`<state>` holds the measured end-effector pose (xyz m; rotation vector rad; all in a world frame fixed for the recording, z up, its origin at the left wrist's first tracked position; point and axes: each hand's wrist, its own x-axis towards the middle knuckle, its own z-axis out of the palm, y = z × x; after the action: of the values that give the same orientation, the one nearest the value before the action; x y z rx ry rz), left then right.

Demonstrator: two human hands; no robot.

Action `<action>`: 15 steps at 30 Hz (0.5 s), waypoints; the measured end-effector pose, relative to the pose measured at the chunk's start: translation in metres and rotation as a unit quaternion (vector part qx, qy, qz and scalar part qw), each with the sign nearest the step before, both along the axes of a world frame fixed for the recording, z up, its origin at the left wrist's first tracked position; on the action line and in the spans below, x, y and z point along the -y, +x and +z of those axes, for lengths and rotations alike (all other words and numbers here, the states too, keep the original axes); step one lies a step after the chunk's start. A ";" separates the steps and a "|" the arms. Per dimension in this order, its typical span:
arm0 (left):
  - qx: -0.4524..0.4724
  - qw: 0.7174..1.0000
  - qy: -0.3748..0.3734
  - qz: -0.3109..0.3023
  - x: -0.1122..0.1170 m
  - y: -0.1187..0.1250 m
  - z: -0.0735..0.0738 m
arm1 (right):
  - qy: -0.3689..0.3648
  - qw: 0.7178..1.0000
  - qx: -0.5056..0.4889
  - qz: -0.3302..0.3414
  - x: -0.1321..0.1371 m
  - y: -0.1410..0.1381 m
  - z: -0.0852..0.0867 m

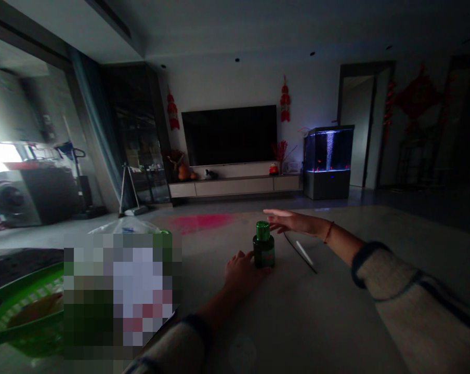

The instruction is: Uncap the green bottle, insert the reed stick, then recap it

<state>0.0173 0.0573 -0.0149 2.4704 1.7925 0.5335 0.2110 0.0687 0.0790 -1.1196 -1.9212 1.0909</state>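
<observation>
A dark green bottle [263,248] with a bright green cap stands upright on the grey tabletop [321,322]. My left hand [240,271] lies on the table at the bottle's left, fingers apart, with its fingertips close against the lower side. Stretched out flat behind the bottle, my right hand [293,221] has its fingers pointing left, just past the cap and apart from it. To the right of the bottle lie a white stick-like item [304,253] and a thin dark rod or cord [299,252]. Neither hand holds anything.
A pixelated patch [118,296] hides part of the table at left. A green plastic basket [24,311] sits beyond it at the left edge, and a clear plastic bag [123,226] behind it. A red reflection [201,223] marks the far tabletop. Beyond stand a TV cabinet [234,186] and a lit aquarium [328,162].
</observation>
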 end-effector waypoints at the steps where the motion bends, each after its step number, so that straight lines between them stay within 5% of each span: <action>1: 0.000 1.000 -0.001 0.001 0.000 0.000 0.001 | 0.002 1.000 0.002 0.002 -0.002 0.001 -0.001; 6: -0.012 1.000 -0.004 0.004 0.000 0.001 0.002 | 0.041 0.975 0.163 -0.144 -0.021 0.020 -0.015; 11: -0.019 1.000 0.003 -0.005 -0.001 0.000 0.000 | -0.075 0.911 0.377 -0.153 -0.030 0.031 -0.046; 15: -0.015 1.000 -0.001 0.005 -0.002 0.001 0.000 | -0.052 0.911 0.378 -0.156 -0.029 0.015 -0.061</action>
<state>0.0185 0.0594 -0.0148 2.4825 1.8159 0.4991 0.2258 0.0980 0.0178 -2.0467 -2.1250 0.6197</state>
